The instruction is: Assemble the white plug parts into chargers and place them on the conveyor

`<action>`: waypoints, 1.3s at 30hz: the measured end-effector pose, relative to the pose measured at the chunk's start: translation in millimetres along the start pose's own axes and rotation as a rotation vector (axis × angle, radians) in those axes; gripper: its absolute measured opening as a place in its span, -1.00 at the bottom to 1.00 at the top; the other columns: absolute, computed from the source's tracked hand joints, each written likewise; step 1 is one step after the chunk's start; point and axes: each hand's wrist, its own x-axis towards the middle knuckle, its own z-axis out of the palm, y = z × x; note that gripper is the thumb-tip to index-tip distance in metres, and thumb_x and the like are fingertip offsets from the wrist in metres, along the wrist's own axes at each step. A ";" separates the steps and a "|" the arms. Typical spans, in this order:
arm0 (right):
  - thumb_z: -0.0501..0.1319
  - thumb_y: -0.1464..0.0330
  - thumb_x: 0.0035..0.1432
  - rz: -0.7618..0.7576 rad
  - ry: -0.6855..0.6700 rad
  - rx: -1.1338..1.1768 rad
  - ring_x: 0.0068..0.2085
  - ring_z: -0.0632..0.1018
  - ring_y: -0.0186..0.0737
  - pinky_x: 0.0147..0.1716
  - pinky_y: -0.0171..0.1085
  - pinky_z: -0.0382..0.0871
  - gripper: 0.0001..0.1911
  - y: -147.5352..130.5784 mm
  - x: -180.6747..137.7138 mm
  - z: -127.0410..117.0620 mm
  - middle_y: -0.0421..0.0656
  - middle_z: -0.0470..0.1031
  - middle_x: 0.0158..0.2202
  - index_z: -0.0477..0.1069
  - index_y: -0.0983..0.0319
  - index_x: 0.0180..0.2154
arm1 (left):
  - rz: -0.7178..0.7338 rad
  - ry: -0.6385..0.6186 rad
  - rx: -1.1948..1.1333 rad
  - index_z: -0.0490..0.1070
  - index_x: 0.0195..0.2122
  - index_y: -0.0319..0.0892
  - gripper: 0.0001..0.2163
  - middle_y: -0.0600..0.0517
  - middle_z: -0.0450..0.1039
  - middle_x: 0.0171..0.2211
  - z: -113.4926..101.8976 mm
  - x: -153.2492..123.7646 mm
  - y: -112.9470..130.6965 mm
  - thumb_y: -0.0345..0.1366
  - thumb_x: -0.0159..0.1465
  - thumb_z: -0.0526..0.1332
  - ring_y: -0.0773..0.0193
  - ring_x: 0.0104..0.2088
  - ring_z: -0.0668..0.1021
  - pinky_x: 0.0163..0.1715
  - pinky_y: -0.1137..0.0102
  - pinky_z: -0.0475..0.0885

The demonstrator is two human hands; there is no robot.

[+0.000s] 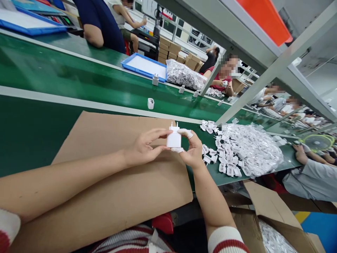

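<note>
Green bench point(39, 133), near edge: left hand point(143, 147) and right hand point(192, 153) pinch a white charger point(173, 139); the fingertip-only grip could let it slip.

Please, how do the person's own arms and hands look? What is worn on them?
Both forearms are bare. The sleeves are white knit with red stripes, seen at the left cuff and the right cuff. The left hand wears nothing. On the right hand, the thumb and forefinger tips carry white coverings, like tape or finger cots. No watch or bracelet shows.
</note>
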 end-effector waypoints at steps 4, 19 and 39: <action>0.40 0.30 0.09 -0.021 0.008 -0.046 -0.05 0.59 -0.04 0.03 -0.06 0.51 -0.54 3.7 0.9 -0.1 -0.09 0.55 -0.07 0.50 0.12 0.07 | -0.122 -0.003 -0.137 0.51 0.15 -0.13 -0.61 -0.15 0.57 0.13 4.1 0.8 -4.7 -0.26 0.30 0.40 0.08 0.04 0.67 0.13 0.19 0.61; 0.25 0.35 0.27 0.629 -0.119 -0.795 0.41 0.23 0.30 0.38 0.22 0.07 -0.33 89.5 50.5 -54.0 0.28 0.25 0.37 0.24 0.37 0.37 | -0.687 -0.014 0.355 0.28 -0.09 -0.10 -0.65 -0.04 0.55 -0.16 -14.1 108.1 -132.6 -0.35 0.16 0.39 0.05 -0.17 0.61 -0.13 0.23 0.45; 0.17 0.51 0.07 0.755 -0.054 -0.731 0.06 0.51 0.07 0.19 0.04 0.38 -0.55 116.3 51.0 -99.2 0.09 0.51 -0.03 0.56 0.34 0.02 | -0.862 0.187 0.739 0.31 0.14 -0.48 -0.14 -0.32 0.38 0.23 -114.6 92.2 -163.0 0.29 0.17 0.34 -0.47 0.38 0.15 0.35 -0.23 0.02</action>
